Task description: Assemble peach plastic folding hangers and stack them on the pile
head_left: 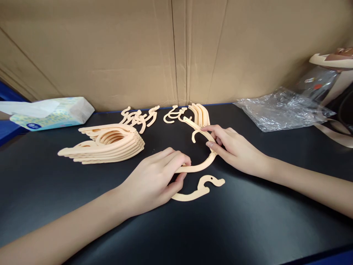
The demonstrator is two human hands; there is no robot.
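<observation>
A curved cream plastic piece with a small hook runs between my two hands above the black table. My left hand pinches its near left end between thumb and fingers. At the upper right part, near the hook, my right hand grips it with thumb and index finger. Just in front lies a loose cream piece with a curved, holed end; its left end is hidden behind my left hand.
A stack of cream pieces sits at the left. Small hooks and more long pieces lie along the cardboard. A tissue pack is at the back left, clear plastic bags at the back right.
</observation>
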